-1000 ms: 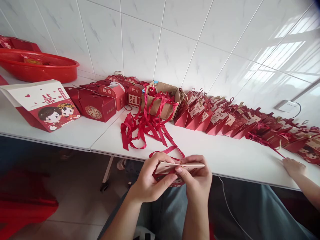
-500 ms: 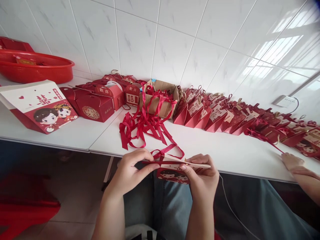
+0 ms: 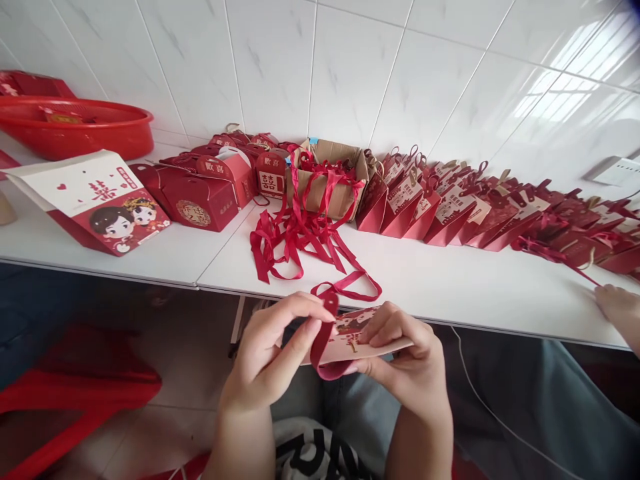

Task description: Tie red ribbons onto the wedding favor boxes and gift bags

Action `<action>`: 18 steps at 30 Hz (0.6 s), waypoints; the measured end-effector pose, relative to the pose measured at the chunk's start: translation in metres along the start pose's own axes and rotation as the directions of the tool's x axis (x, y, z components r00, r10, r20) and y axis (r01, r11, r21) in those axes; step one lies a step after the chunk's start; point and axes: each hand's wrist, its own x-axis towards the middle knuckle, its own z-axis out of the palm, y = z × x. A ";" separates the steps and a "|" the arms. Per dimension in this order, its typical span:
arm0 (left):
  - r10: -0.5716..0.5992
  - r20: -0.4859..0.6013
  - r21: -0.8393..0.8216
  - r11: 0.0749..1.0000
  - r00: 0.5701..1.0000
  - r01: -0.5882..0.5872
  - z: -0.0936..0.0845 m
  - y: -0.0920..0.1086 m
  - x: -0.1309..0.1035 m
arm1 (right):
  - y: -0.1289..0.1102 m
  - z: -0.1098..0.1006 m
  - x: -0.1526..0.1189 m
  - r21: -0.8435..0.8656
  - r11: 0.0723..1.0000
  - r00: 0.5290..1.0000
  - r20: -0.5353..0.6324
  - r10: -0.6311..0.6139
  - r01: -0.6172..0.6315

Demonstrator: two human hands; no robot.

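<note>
Over the table's front edge, my left hand (image 3: 280,347) pinches a dark red strap (image 3: 320,343) between thumb and fingers. The strap curves in a loop beside a red and cream printed gift box (image 3: 370,340). My right hand (image 3: 407,353) grips the box at its right side, fingers on top and thumb beneath. A small gold-coloured bit shows on the box's cream face. Just beyond my hands, red ribbons (image 3: 305,243) trail across the table from a cardboard box (image 3: 327,190).
A red basin (image 3: 100,133), a cream and red box (image 3: 120,207) and dark red boxes (image 3: 200,203) stand on the left. Rows of red gift boxes (image 3: 450,213) line the wall to the right. Another person's hand (image 3: 615,303) holds a ribbon at far right.
The strap, nearly straight before, is now bent into a loop by my left hand. The box has tilted, showing more of its cream face. The view has shifted slightly.
</note>
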 end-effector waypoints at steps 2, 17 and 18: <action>-0.069 0.148 0.019 0.998 0.987 0.067 -0.004 0.000 0.003 | 0.001 -0.001 0.000 0.008 0.999 1.000 -0.002 0.032 -0.031; -0.278 0.055 -0.077 0.956 0.959 0.282 0.002 -0.008 0.009 | 0.008 0.003 0.003 0.096 0.992 0.997 -0.015 0.081 -0.079; -0.310 0.060 -0.103 0.944 0.949 0.315 0.003 -0.007 0.008 | 0.008 0.003 0.003 0.100 0.992 0.996 -0.016 0.085 -0.083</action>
